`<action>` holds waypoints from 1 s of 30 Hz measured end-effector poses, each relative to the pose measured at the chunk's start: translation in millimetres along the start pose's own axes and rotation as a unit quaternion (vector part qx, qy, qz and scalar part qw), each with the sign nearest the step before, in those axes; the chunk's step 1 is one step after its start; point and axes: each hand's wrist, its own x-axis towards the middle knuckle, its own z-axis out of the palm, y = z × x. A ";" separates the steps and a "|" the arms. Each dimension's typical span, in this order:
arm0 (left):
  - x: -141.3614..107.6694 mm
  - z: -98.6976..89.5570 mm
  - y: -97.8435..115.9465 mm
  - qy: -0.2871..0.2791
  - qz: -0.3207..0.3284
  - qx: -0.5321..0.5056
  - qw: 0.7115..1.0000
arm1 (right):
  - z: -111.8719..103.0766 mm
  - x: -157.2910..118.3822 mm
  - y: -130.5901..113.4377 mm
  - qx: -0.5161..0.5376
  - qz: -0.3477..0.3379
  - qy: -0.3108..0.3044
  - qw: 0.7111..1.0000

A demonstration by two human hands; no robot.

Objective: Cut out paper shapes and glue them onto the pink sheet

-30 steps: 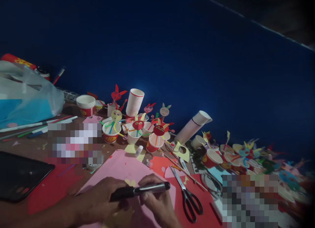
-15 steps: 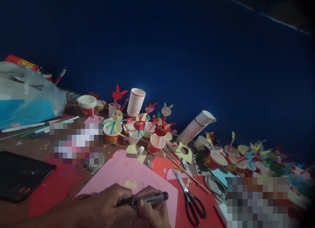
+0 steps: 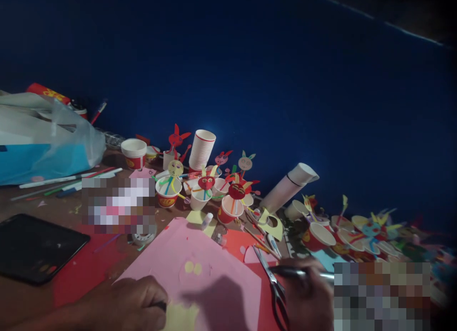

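Observation:
My right hand is closed around a marker with a black end and a silver-grey barrel, held above the scissors. The marker's black end points left. On the left, my left hand is closed with its fingers curled on a small black piece, which looks like the marker cap. That hand rests at the lower left edge of a pink paper sheet. Two pale yellow paper discs lie on the sheet. A piece of yellow paper lies beside the left hand.
Paper-cup figures stand in rows behind the sheet. A cup stack and a leaning white cylinder stand farther back. A tape roll, a glue stick and a black tablet-like slab lie around.
My hands were together on the marker. Now they are apart: the right has moved right with the marker, the left has moved left with the black cap. The yellow discs are uncovered.

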 end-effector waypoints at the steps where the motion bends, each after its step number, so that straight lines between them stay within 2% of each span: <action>1: -1.1 1.2 -2.2 0.017 0.011 0.022 1.000 | -1.8 4.5 1.6 0.047 0.010 0.012 0.999; 5: -4.8 10.0 -1.1 0.115 0.086 0.140 0.980 | 23.4 3.0 3.1 0.185 0.044 -0.021 0.982; 9: -1.7 18.4 14.1 0.133 0.179 0.258 0.940 | 45.2 -12.7 6.9 0.284 0.125 -0.072 0.948; 12: 5.0 22.7 26.5 0.151 0.246 0.333 0.898 | 49.3 -23.8 10.8 0.242 0.155 -0.094 0.953; 14: 11.0 25.9 26.6 0.181 0.284 0.371 0.866 | 52.0 -28.8 14.5 0.185 0.123 -0.077 0.972; 17: 22.9 31.4 9.1 0.233 0.321 0.411 0.821 | 57.7 -31.7 23.6 0.118 0.052 -0.020 0.992; 19: 32.0 34.2 -7.7 0.298 0.328 0.422 0.791 | 60.1 -33.3 30.4 0.097 0.039 0.007 0.995; 21: 39.2 35.6 -19.9 0.302 0.331 0.425 0.787 | 59.9 -37.9 35.1 0.081 0.042 0.010 0.996; 23: 42.1 36.1 -23.1 0.299 0.334 0.432 0.782 | 58.0 -46.4 35.8 0.071 0.036 0.005 0.997; 27: 35.8 36.4 -11.2 0.269 0.322 0.458 0.784 | 56.7 -60.8 29.4 0.030 -0.013 -0.004 0.999; 30: 29.7 37.1 -4.9 0.251 0.306 0.453 0.799 | 61.1 -56.0 24.0 -0.035 -0.081 -0.046 0.995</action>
